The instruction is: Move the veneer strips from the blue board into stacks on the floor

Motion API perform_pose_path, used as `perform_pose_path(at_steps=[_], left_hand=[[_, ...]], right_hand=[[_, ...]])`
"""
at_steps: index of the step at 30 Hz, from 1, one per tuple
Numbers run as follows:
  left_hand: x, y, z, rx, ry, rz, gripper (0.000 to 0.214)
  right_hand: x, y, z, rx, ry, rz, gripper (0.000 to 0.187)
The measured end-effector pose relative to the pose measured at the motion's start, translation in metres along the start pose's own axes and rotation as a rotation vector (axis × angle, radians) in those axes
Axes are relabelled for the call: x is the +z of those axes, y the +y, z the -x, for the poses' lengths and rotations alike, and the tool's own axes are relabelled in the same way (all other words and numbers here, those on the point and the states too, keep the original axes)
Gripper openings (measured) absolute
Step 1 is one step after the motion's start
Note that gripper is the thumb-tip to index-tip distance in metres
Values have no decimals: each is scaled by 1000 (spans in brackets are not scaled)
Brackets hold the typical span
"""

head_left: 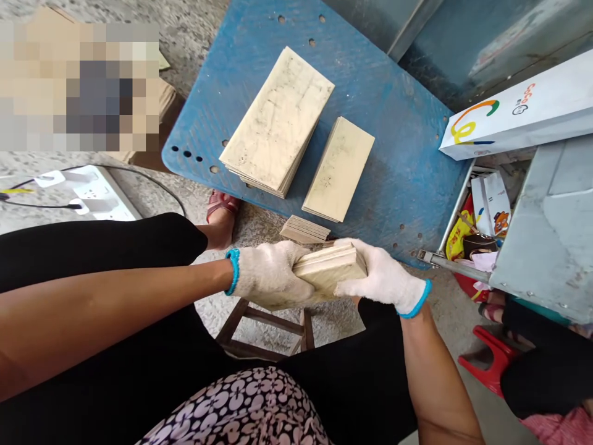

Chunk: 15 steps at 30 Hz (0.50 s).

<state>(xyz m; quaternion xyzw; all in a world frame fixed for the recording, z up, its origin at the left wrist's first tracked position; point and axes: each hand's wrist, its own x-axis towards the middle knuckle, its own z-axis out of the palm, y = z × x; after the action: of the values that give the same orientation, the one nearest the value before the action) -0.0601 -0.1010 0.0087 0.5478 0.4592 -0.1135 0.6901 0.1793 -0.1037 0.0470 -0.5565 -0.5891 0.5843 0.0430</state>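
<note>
Boards [332,272] are being held bundled just off the near edge of the table [391,179], left hand [278,271] and right hand [380,275] clamping opposite ends; 2 stacks [282,117] are lying on it. Pressing evenly from both ends is probably best for steadying the bundle.

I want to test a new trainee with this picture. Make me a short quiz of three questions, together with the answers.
1. What do the left hand and right hand hold together?
a) a red stool
b) a bundle of pale boards
c) a white bag

2. True or false: both gloves have blue cuffs.

3. Fill in: on the blue surface, the larger stack lies to the ___ of the smaller stack in the picture.

Key: 1 b; 2 true; 3 left.
</note>
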Motion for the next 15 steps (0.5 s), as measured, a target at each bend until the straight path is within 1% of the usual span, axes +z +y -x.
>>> perform_pose_path(at_steps=[2,3,5,7,8,10,12,14,15], left_hand=[[-5,-8,1,39,-21,-60,33],[-8,-11,0,57,-36,-88,33],[-18,-16,-2,102,-70,-181,32],[-28,-17,-4,120,-67,-359,37],[-33,-16,-5,93,-56,-467,43],[-42,-16,-4,-21,-19,-677,51],[-47,-16,-3,-125,0,-804,41],[-48,-17,-1,-159,-5,-785,24],[-48,-19,0,-162,33,-685,21]], right_hand=[[11,-4,-2,-38,-79,-12,61],[18,-6,-3,-38,-78,13,57],[34,-11,-3,-5,-25,139,53],[52,-16,-5,24,32,312,50],[61,-17,-7,29,42,397,48],[79,-17,-15,41,22,548,45],[93,-12,-26,102,-22,680,44],[102,-5,-38,180,-63,788,44],[105,0,-43,207,-74,833,44]])
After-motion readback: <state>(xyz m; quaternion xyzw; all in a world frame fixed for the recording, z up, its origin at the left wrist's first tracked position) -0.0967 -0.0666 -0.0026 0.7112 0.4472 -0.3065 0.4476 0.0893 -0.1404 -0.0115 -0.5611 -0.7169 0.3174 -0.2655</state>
